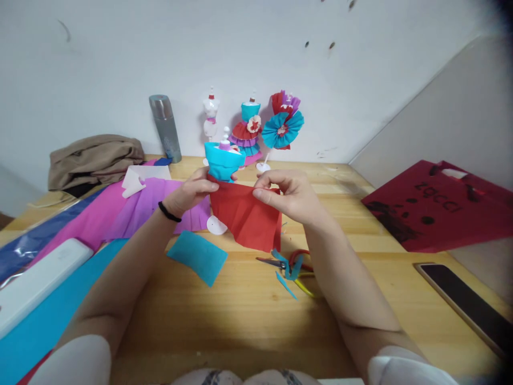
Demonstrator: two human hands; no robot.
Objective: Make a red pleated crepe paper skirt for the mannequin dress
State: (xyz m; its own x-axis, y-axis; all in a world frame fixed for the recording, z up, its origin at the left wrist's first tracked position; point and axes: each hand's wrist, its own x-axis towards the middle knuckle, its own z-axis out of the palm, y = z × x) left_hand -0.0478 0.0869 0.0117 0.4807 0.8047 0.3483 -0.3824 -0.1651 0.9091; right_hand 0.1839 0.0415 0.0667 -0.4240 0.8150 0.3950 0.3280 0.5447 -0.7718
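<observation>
Well, across the pale wooden table (240, 310), a pleated red paper sheet (248, 219) hangs near the middle, its upper left corner at the waist of a small white dress-form figure with a turquoise paper top (224, 163) — apparently being lined up there. That edge seems to call for a firm, even pinch. The left hand (186, 197) is narrowed, thumb on the corner, fingers partly hidden behind; the right hand (292, 199) pinches the upper edge between thumb and forefinger — nearly closed. Nearer lie open scissors (276, 262) with red and yellow handles.
</observation>
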